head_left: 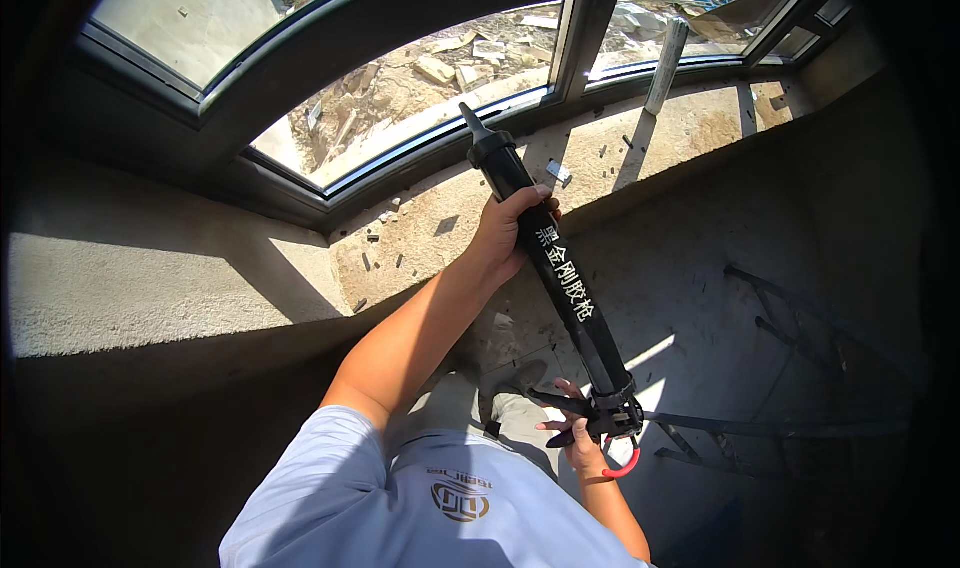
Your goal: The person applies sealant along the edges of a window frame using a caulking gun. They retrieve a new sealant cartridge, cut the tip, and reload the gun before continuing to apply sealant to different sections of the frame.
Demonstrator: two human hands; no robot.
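A long black caulking gun (563, 268) slants across the middle of the view, its tapered nozzle pointing up toward the window. My left hand (505, 230) is wrapped round the barrel near the front cap, thumb over the top. At the rear end, my right hand (583, 451) is at the handle and trigger, with the thumb across the grip and some fingers loosely extended behind it. Part of that hand is hidden by the handle. A curved red hook (627, 463) sticks out at the back of the gun, next to my right wrist.
Ahead runs a dark window frame (400, 48) above a rough concrete sill (420, 258). Small dark scraps and a small white packet (559, 171) lie on the sill. A pale upright stick (667, 68) stands by the glass. A ladder (770, 428) is low at the right.
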